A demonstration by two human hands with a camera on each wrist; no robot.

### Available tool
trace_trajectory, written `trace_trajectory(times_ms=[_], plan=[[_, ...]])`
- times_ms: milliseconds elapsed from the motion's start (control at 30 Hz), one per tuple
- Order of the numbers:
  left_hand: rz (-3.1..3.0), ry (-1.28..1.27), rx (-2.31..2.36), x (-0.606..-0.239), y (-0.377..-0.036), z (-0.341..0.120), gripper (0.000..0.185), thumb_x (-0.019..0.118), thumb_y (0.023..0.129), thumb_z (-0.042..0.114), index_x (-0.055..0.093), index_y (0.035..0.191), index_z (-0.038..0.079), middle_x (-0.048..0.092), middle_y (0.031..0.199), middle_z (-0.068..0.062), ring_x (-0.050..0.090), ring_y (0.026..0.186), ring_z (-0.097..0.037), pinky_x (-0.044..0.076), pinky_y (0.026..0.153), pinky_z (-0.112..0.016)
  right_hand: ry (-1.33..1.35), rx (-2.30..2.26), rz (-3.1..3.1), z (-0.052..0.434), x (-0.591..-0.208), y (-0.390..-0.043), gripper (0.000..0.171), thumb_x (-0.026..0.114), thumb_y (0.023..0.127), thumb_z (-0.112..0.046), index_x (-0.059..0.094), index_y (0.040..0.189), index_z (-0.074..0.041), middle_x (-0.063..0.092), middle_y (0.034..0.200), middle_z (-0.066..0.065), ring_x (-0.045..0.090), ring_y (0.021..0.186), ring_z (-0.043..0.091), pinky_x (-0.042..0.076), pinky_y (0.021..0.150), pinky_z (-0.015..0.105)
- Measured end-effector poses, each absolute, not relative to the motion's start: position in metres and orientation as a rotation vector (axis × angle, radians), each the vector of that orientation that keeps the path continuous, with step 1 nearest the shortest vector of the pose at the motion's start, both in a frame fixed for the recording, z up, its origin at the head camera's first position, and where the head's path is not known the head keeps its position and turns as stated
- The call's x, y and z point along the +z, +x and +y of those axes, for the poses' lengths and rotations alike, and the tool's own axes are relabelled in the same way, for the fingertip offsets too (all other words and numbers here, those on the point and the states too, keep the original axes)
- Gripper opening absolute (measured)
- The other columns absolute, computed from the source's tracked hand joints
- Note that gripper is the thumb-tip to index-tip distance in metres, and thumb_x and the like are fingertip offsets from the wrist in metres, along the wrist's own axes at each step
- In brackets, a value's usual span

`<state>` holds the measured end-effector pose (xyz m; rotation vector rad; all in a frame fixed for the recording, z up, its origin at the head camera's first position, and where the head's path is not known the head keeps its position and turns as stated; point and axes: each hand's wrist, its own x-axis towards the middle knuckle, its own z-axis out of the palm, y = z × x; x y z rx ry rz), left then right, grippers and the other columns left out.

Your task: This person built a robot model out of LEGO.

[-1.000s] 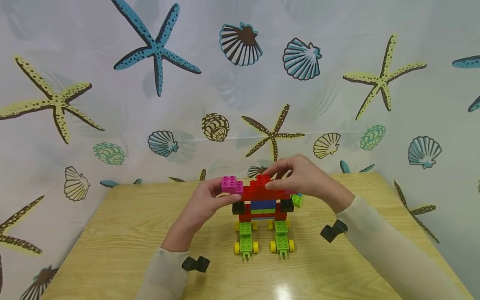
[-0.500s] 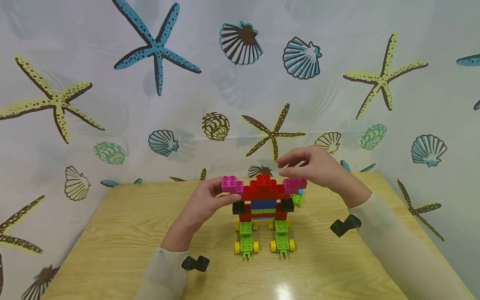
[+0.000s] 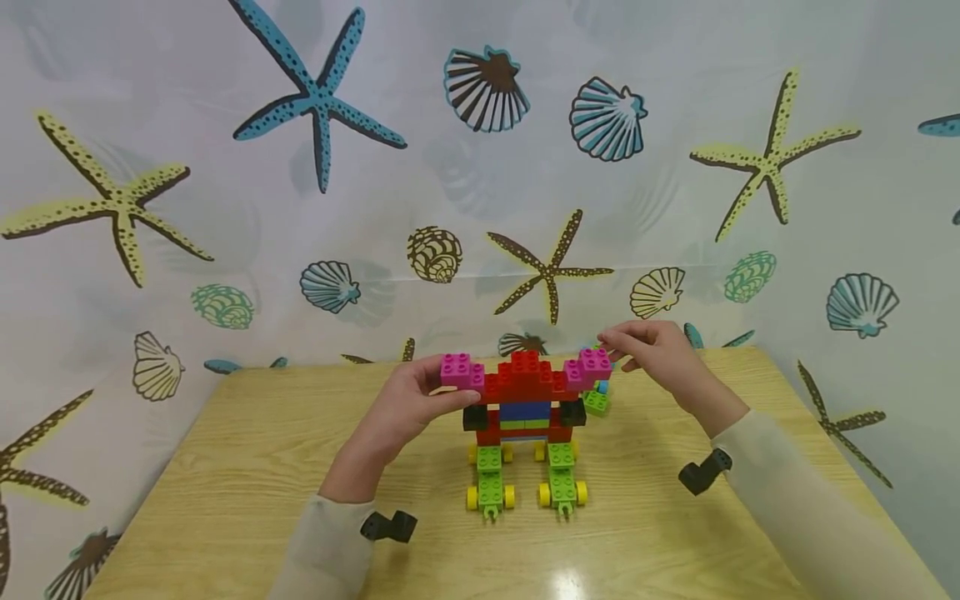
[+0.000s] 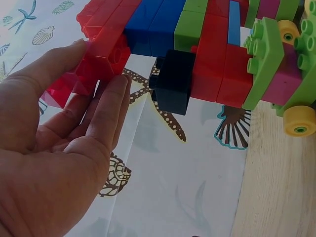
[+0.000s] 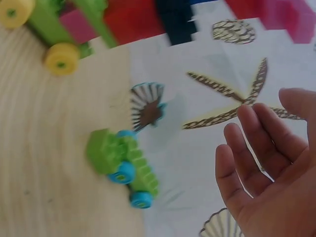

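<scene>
A brick model stands on the wooden table. It has a red body, blue and black bricks, pink bricks at both top ends and two green legs on yellow wheels. My left hand pinches its left end, with the thumb above and the fingers under the left pink brick and the red bricks. My right hand hovers just right of the right pink brick. It holds nothing. In the right wrist view its fingers are relaxed and apart from the model.
A small green piece with blue wheels lies on the table behind the model's right side. A white cloth backdrop with starfish and shells rises behind the table and to the right. A black camera mount sits on each wrist.
My right hand has left the top middle of the model and moved right and slightly down, uncovering the right pink brick. My left hand keeps its hold.
</scene>
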<state>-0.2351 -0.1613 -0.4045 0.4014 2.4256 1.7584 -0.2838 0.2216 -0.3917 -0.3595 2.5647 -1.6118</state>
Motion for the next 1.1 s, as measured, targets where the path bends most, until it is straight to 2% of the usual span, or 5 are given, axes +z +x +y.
trace_trajectory(times_ms=[100, 233, 500, 733, 1100], plan=[[2.421, 0.4, 1.76, -0.404, -0.234, -0.161, 0.042, 0.083, 0.103, 0.02, 0.073, 0.141, 0.006, 0.077, 0.135, -0.015, 0.069, 0.132, -0.029, 0.061, 0.11, -0.037, -0.299, -1.577, 2.575, 0.224, -0.412, -0.288, 0.043, 0.064, 0.115, -0.037, 0.075, 0.141, -0.004, 0.079, 0.132, 0.013, 0.072, 0.118, 0.029, 0.065, 0.094, 0.03], [2.419, 0.405, 1.764, -0.404, -0.234, -0.161, 0.042, 0.083, 0.103, 0.02, 0.073, 0.141, 0.005, 0.077, 0.135, -0.015, 0.068, 0.132, -0.029, 0.06, 0.11, -0.036, -0.289, -1.532, 2.578, 0.227, -0.436, -0.292, 0.039, 0.066, 0.115, -0.03, 0.074, 0.141, -0.002, 0.078, 0.133, 0.018, 0.071, 0.121, 0.035, 0.065, 0.096, 0.038], [2.426, 0.42, 1.76, -0.405, -0.236, -0.16, 0.04, 0.083, 0.103, 0.02, 0.074, 0.14, 0.006, 0.078, 0.134, -0.014, 0.069, 0.13, -0.028, 0.06, 0.109, -0.035, -0.226, -1.392, 2.629, 0.228, -0.463, -0.294, 0.038, 0.077, 0.108, -0.032, 0.076, 0.132, -0.003, 0.08, 0.127, 0.015, 0.073, 0.114, 0.028, 0.062, 0.099, 0.04], [2.427, 0.429, 1.763, -0.404, -0.237, -0.16, 0.039, 0.083, 0.103, 0.019, 0.074, 0.139, 0.005, 0.078, 0.133, -0.015, 0.069, 0.128, -0.028, 0.061, 0.107, -0.033, -0.204, -1.312, 2.707, 0.225, -0.471, -0.289, 0.037, 0.078, 0.107, -0.03, 0.078, 0.132, -0.002, 0.08, 0.13, 0.017, 0.072, 0.115, 0.028, 0.061, 0.103, 0.042], [2.438, 0.46, 1.745, -0.403, -0.236, -0.167, 0.041, 0.083, 0.103, 0.02, 0.072, 0.139, 0.005, 0.077, 0.132, -0.014, 0.069, 0.126, -0.027, 0.061, 0.105, -0.03, -0.151, -1.273, 2.703, 0.227, -0.484, -0.291, 0.04, 0.083, 0.102, -0.026, 0.078, 0.134, -0.002, 0.08, 0.122, 0.014, 0.069, 0.104, 0.023, 0.057, 0.086, 0.028]])
